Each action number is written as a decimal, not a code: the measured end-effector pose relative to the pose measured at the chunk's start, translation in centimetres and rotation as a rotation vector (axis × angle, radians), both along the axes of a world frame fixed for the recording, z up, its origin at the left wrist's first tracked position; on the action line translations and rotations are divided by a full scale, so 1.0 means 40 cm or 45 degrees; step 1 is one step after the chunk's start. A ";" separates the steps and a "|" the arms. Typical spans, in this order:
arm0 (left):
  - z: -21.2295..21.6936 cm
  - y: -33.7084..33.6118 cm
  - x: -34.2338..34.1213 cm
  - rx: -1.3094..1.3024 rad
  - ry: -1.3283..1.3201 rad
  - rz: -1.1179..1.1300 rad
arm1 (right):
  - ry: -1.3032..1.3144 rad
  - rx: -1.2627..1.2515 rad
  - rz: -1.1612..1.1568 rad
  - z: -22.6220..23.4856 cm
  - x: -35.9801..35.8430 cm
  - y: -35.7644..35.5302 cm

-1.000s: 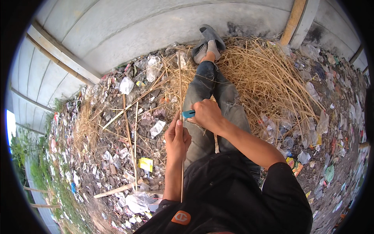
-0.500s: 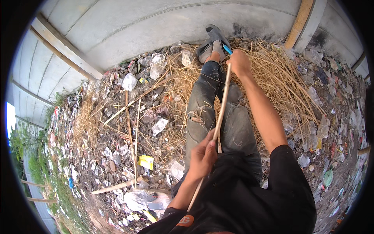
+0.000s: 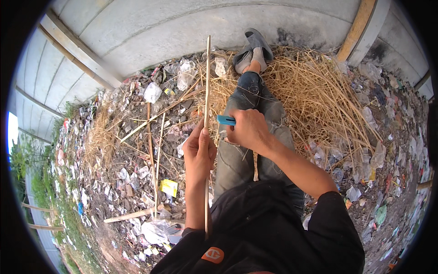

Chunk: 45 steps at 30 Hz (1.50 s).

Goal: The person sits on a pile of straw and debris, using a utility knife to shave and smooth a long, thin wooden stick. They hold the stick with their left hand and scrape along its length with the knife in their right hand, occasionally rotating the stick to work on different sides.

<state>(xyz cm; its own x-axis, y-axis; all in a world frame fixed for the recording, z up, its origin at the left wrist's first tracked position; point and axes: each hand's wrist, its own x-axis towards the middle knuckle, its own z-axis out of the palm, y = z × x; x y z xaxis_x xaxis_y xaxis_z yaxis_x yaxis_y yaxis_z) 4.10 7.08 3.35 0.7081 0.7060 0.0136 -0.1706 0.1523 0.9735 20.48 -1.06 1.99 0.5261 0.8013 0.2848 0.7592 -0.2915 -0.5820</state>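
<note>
My left hand (image 3: 199, 150) is closed around a long, thin bamboo strip (image 3: 208, 77). The strip stands lengthwise before me, its far end near the wall and its near end against my black shirt. Just to the right, my right hand (image 3: 252, 130) grips a blue box cutter (image 3: 225, 120), whose blue end points left toward the strip. A small gap shows between cutter and strip; the blade cannot be made out. Both hands are above my outstretched legs (image 3: 232, 169), in worn, torn trousers.
Pale shavings (image 3: 315, 86) lie heaped right of my legs. Loose sticks (image 3: 150, 137) and a thicker piece of wood (image 3: 132, 215) rest on littered ground to the left. A grey panel wall (image 3: 205, 27) with wooden posts (image 3: 357, 29) closes the far side.
My right hand has come back from near my feet with the cutter. My left hand has moved forward and left, and the strip has swung from slanting over my legs to upright left of them.
</note>
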 end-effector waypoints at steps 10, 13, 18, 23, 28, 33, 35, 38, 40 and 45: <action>-0.007 -0.013 0.004 0.024 0.062 0.042 | -0.016 0.212 -0.043 -0.049 -0.015 0.066; -0.015 -0.015 0.004 0.054 0.073 0.056 | -0.066 0.238 -0.065 -0.053 -0.003 0.079; -0.047 -0.054 0.003 0.123 0.142 0.035 | 0.043 0.113 -0.353 -0.029 0.069 0.122; -0.039 -0.125 -0.013 0.173 0.276 -0.042 | 0.017 0.121 -0.539 -0.021 0.206 0.119; -0.028 -0.154 -0.007 0.192 0.353 -0.176 | -0.014 0.205 -0.690 -0.057 0.320 0.116; -0.043 -0.319 -0.072 0.210 0.412 -0.587 | 0.115 -0.083 -0.909 -0.021 0.468 0.065; -0.042 -0.272 -0.054 0.124 0.401 -0.464 | 0.124 -0.105 -0.884 -0.017 0.473 0.037; -0.030 -0.174 -0.030 0.051 0.266 -0.202 | 0.122 -0.134 -0.829 -0.033 0.473 -0.027; -0.014 -0.112 -0.022 0.112 0.230 -0.151 | 0.096 -0.185 -0.694 -0.049 0.437 -0.040; 0.013 -0.058 -0.013 0.230 0.328 -0.072 | 0.052 -0.054 -0.282 -0.006 0.153 -0.047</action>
<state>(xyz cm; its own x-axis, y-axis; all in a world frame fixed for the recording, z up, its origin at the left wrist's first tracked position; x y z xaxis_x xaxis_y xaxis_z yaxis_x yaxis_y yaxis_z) 3.60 4.75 3.88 0.7424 0.6682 -0.0495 0.0887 -0.0247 0.9958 26.61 -2.94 1.77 0.7010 0.6756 0.2284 0.6499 -0.4734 -0.5945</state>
